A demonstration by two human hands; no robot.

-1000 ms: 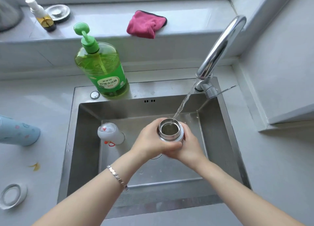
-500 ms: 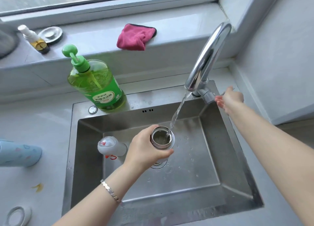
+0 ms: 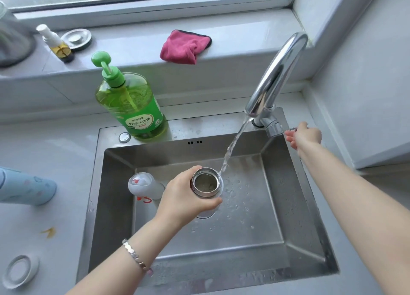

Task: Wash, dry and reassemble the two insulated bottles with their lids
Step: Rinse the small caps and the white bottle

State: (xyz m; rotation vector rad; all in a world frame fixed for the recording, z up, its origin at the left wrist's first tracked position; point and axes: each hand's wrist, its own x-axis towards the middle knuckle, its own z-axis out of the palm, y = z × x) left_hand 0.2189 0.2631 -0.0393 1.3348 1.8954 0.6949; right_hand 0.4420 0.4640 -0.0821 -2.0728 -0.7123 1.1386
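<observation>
Your left hand [image 3: 184, 197] grips the open bottle [image 3: 207, 184] upright over the sink [image 3: 288, 206], water [image 3: 233, 148] striking its rim. Your right hand [image 3: 305, 137] pinches the tap lever [image 3: 289, 129]. Beside your left hand lies a white lid [image 3: 142, 183]; farther left, a blue bottle [image 3: 26, 187].

The steel bottle [image 3: 207, 184] is shown only at its open mouth; its body is largely covered by the left hand [image 3: 184, 197] gripped round it. The white piece [image 3: 142, 183] in the sink [image 3: 115, 183] is partly hidden behind that hand, so lid or bottle cannot be told. The blue bottle [image 3: 26, 187] and a blurred grey object [image 3: 13, 43] are cut off by the left edge. The tap lever [image 3: 288, 130] is covered at its end by the right hand [image 3: 307, 137], whose grip cannot be made out. The 2 forearms are cut off at the frame's edges.
</observation>
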